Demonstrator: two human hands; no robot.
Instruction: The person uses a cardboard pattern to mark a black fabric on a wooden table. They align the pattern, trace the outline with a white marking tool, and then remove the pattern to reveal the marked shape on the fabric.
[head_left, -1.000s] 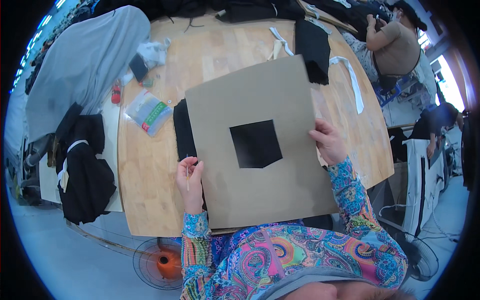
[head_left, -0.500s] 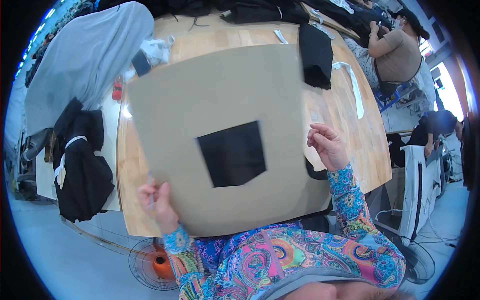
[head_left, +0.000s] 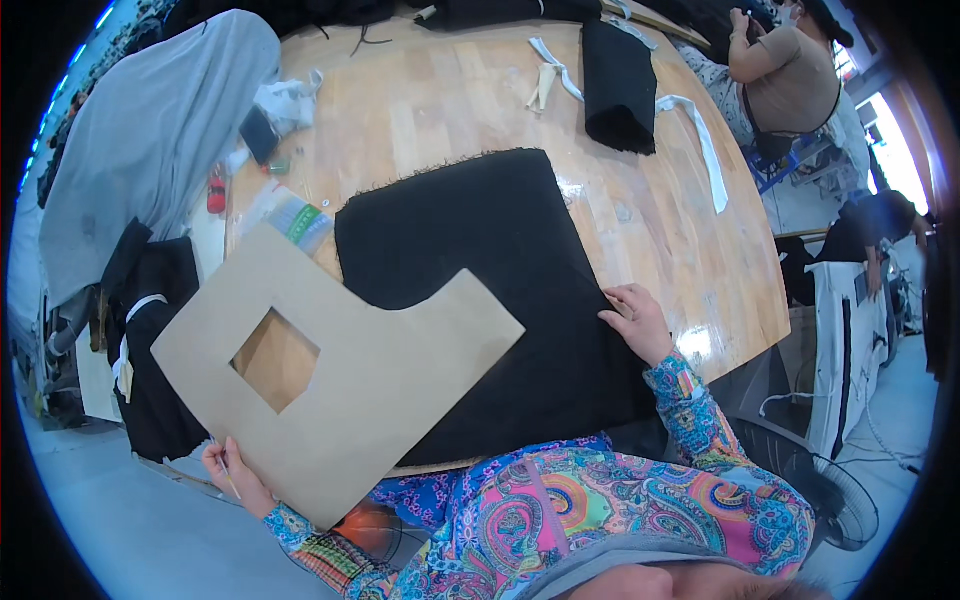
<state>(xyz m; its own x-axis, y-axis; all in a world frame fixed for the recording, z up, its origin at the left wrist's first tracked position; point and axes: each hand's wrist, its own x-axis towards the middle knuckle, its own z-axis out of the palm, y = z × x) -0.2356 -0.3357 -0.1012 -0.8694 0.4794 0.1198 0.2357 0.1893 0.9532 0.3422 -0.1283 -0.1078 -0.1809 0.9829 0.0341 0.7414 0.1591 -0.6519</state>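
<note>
A tan cardboard template (head_left: 370, 370) with a five-sided cut-out hangs tilted at the left, partly over a black fabric piece (head_left: 470, 230). My left hand (head_left: 236, 478) is closed on its lower left edge, with a thin pale stick (head_left: 230, 470) also between the fingers. Wood shows through the cut-out. The black fabric lies flat on the table, its far edge frayed; the template hides its lower left part. At the fabric's right edge, my right hand (head_left: 642, 325) rests with fingers curled and a gap between thumb and forefinger, holding nothing I can see.
The wooden table (head_left: 450, 80) bears a clear plastic bag (head_left: 290, 215), a dark flat object (head_left: 259, 135), white strips (head_left: 705, 150) and a folded black cloth (head_left: 618, 90). Grey cloth (head_left: 150, 150) drapes at the left. A fan (head_left: 820, 495) stands low right; a seated person (head_left: 790, 80) works far right.
My left hand has swung the template left and turned it, uncovering the black fabric and the plastic bag. My right hand has moved down to the fabric's edge.
</note>
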